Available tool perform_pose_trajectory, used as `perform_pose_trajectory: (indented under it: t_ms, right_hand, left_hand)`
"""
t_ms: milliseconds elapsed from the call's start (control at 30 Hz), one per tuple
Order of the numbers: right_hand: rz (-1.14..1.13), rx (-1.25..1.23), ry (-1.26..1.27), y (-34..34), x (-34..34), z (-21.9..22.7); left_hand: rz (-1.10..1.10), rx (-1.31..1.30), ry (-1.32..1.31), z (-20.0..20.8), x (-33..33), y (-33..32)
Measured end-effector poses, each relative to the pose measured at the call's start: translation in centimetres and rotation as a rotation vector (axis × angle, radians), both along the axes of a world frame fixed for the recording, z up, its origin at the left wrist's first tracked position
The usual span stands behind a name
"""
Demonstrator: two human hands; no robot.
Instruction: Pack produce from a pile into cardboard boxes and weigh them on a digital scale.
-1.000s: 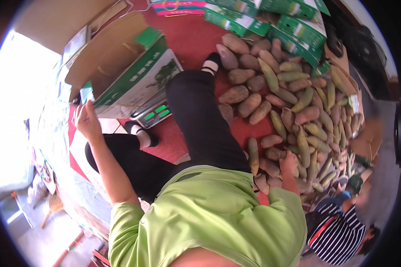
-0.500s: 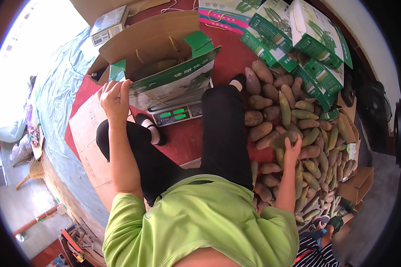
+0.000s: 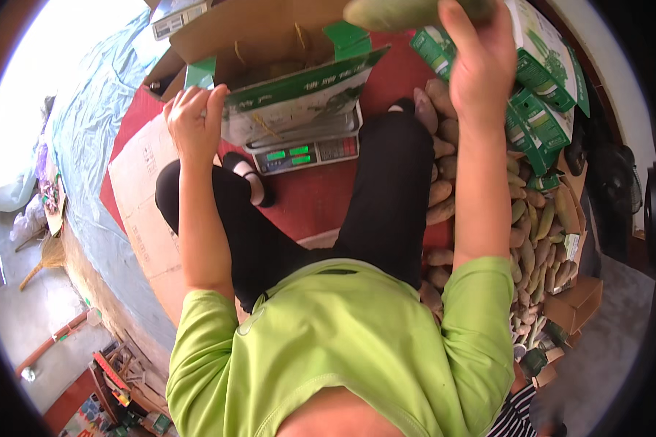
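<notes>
Big veg pile [image 3: 536, 251] down the right side, then the box [image 3: 306, 103] upper middle, sitting on a scale [image 3: 332, 151]. Left hand [image 3: 195, 122] is curled on the box's near left corner. Right hand [image 3: 482, 69], upper right, is clamped round a greenish radish [image 3: 390, 14] that pokes out leftward along the top edge.

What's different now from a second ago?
The right hand picked a long green vegetable off the pile and carried it up and forward, toward the open box. The left hand stayed at the box's edge; the scale is still lit.
</notes>
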State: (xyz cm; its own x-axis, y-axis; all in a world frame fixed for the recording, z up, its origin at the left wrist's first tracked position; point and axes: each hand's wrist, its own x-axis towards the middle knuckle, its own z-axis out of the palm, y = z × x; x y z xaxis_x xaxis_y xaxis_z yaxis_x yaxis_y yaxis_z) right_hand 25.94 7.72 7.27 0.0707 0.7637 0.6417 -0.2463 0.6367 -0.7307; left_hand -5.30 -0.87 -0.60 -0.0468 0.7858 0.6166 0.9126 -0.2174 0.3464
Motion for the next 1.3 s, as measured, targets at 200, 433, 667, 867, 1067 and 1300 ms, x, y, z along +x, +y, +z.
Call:
perform_pose_trajectory:
  t_ms: [200,433,667,867,1067,1300]
  right_hand:
    - [0.111,-0.03,-0.297,1.3,-8.2,-0.3]
    - [-0.18,0.142,-1.007,1.7,-9.4,-4.2]
    - [-0.31,-0.038,-0.675,0.0,-1.7,-8.0]
    - [-0.532,-0.567,-0.584,-6.8,11.1,-19.2]
    - [-0.424,-0.925,-1.491,-23.2,21.4,-38.0]
    - [-0.406,-1.062,-1.778,-35.4,25.1,-42.9]
  left_hand:
    - [-0.008,-0.013,-0.061,-0.3,0.1,0.1]
    - [-0.085,0.042,-0.088,-0.4,0.1,0.6]
    - [-0.049,-0.029,-0.305,-1.7,-1.5,0.4]
    - [-0.047,-0.065,-0.21,-1.5,-1.3,0.0]
    - [-0.031,-0.115,-0.167,-1.8,-0.9,0.5]
    - [0.103,-0.165,-0.2,-2.1,-0.8,0.6]
